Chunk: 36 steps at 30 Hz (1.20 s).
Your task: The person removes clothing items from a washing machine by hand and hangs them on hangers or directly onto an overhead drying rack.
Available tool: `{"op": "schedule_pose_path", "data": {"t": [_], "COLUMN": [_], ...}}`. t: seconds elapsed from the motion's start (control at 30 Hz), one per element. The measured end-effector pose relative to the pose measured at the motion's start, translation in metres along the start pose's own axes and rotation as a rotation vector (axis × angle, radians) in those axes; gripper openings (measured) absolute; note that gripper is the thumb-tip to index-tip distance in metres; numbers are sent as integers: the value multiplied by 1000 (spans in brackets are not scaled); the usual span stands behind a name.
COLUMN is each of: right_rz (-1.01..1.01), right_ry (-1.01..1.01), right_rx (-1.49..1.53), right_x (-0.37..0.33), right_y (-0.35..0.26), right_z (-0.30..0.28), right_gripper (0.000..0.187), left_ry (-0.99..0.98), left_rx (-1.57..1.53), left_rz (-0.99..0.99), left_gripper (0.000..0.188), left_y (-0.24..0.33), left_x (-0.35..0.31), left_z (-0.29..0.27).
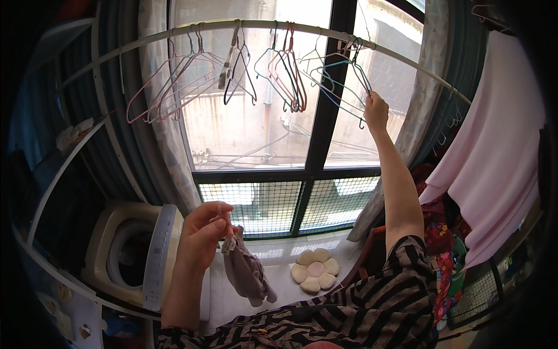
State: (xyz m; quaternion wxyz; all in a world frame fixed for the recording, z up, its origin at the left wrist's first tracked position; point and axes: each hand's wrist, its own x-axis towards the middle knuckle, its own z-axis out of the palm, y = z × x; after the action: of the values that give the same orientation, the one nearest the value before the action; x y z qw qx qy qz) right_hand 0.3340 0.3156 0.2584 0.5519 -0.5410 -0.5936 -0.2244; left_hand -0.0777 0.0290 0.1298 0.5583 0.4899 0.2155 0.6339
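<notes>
My right hand (376,111) is raised to the hanging rod, its fingers closed round the lower end of a dark clothes hanger (361,72). That hanger still hangs among several teal and pale ones at the rod's right part. Lower down on the left, my left hand (203,232) pinches a small grey-mauve garment (245,269) by its upper edge. The cloth dangles bunched below the fingers, so its exact kind cannot be made out. A pale tag-like patch shows near its top.
A curved rod (256,24) carries several other hangers (192,87) before a window. At left stands a washing machine (125,256) with its lid up. A flower-shaped cushion (315,270) lies beyond my body. Pink cloth (494,151) hangs at right, near patterned fabrics (439,238).
</notes>
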Motion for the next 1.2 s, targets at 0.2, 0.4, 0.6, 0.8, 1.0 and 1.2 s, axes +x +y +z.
{"op": "schedule_pose_path", "data": {"t": [0.2, 0.4, 0.6, 0.8, 1.0, 1.2], "right_rz": [24, 53, -57, -74, -69, 83], "right_ry": [-136, -164, -62, -125, -160, -238], "right_rx": [-46, 78, 98, 52, 57, 84], "right_x": [-9, -23, -23, -2, -19, -57], "right_y": [-17, 7, 4, 1, 16, 46], "right_z": [-23, -33, -51, -58, -58, -57], "right_gripper": [26, 25, 25, 26, 26, 26], "left_ry": [-2, -14, -8, 17, 37, 14], "left_rx": [-14, -8, 7, -10, 24, 17], "left_rz": [-28, -36, -59, -94, -127, -107], "left_gripper": [26, 24, 21, 22, 22, 18], "left_y": [-2, -11, -15, -17, -27, -27], "left_x": [1, 1, 5, 8, 6, 7], "left_z": [5, -3, -7, -2, -9, -10]}}
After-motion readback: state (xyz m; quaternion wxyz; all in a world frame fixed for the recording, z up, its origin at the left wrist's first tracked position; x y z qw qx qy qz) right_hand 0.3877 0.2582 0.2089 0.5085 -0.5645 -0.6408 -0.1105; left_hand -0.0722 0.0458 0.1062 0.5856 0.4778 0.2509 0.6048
